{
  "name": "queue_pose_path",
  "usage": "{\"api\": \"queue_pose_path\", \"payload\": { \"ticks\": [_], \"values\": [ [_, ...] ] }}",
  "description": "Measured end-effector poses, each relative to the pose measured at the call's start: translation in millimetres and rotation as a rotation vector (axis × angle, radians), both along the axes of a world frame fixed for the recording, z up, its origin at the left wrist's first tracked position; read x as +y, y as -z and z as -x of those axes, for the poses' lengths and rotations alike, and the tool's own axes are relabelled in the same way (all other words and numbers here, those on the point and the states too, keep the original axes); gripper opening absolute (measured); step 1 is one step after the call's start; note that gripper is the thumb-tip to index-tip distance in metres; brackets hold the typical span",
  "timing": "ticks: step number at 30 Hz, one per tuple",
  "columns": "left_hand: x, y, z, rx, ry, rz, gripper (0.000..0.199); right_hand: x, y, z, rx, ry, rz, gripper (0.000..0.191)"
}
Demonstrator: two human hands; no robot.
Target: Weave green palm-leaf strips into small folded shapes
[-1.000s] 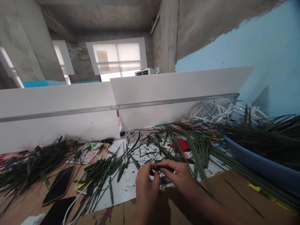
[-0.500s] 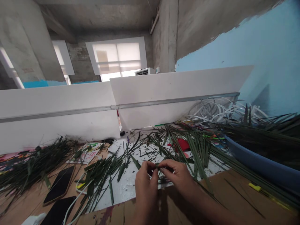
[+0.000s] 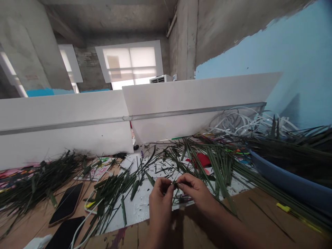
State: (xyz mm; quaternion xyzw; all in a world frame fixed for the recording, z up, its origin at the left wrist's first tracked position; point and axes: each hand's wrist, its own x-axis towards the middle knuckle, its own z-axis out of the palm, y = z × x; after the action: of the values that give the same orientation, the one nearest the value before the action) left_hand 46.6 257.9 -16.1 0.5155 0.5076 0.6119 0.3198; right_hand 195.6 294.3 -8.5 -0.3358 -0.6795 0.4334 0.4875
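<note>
Both hands meet over the near edge of a white, wet-looking board point(image 3: 140, 209). Between their fingertips is a small piece of green leaf point(image 3: 175, 184), mostly covered by the fingers. My left hand point(image 3: 161, 197) pinches it with thumb and forefinger. From the other side my right hand point(image 3: 195, 192) pinches the same piece. Cut leaf scraps point(image 3: 166, 169) lie scattered just beyond the hands. To the left is a heap of dark green leaf strips point(image 3: 114, 190); longer green blades point(image 3: 220, 166) spread out on the right, beside a red item point(image 3: 201, 160).
Two dark phones point(image 3: 66, 202) and a white cable point(image 3: 77, 228) lie at left, near another leaf pile point(image 3: 44, 180). A blue basin point(image 3: 290, 176) full of leaves stands at right, with a yellow tool point(image 3: 283, 207) before it. White strapping point(image 3: 233, 121) lies coiled against the white partition point(image 3: 202, 93).
The fingertips have drawn slightly apart around the leaf piece, and more of its green shows between them. Both hands stay in nearly the same place.
</note>
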Motion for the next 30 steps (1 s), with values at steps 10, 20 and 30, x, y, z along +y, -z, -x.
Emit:
{"api": "queue_pose_path", "payload": {
  "ticks": [10, 20, 30],
  "values": [
    [-1.7, -0.3, -2.0, 0.082, -0.044, -0.010, 0.011, -1.0, -0.5, -1.3, -0.074, -0.005, -0.049, 0.019],
    [-0.8, 3.8, 2.9, 0.187, -0.076, 0.081, 0.014, -2.7, -2.1, -0.7, -0.117, 0.025, -0.088, 0.019],
    [3.0, 6.8, 3.2, 0.100, 0.040, 0.099, 0.020, -2.1, -1.1, -2.2, -0.152, 0.069, -0.158, 0.019]
  ]
}}
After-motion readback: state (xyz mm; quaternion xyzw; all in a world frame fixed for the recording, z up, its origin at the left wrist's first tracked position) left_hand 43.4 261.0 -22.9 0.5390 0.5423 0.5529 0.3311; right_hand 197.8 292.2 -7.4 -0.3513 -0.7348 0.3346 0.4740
